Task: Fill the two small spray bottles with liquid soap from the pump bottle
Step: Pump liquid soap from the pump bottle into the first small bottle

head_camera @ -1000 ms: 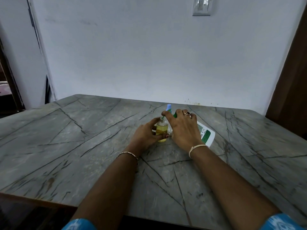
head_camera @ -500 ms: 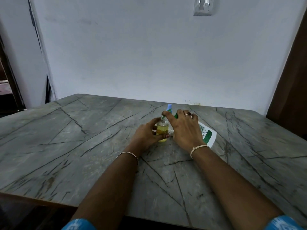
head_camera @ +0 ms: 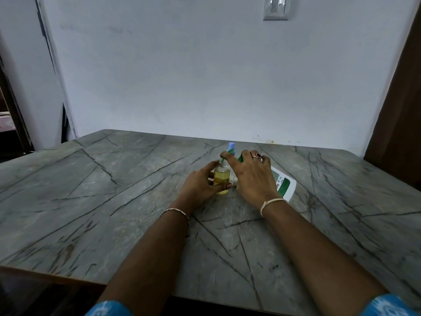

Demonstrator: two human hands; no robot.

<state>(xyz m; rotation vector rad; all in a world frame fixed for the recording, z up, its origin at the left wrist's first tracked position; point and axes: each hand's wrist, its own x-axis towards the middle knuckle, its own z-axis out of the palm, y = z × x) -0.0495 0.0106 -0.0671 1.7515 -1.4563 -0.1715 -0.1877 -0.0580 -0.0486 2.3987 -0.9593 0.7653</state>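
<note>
the spray bottle (head_camera: pixel 221 177) is being gripped upright by the left hand (head_camera: pixel 199 184), the pump bottle (head_camera: pixel 283 184) seemingly clasped spout-over-mouth by the right hand (head_camera: pixel 252 179).

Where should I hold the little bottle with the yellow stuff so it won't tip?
Best around its middle, coming from the left side, as the left hand does. The little bottle stands upright on the table, its body is wider than the neck, and the right hand and pump bottle crowd its right side.

Broad tabletop (head_camera: pixel 95 197) lies open to our left and before us; the spray bottle (head_camera: pixel 221 179), blue-capped bottle (head_camera: pixel 231 146) and pump bottle (head_camera: pixel 283 184) block the middle, near the wall (head_camera: pixel 205 87).
</note>
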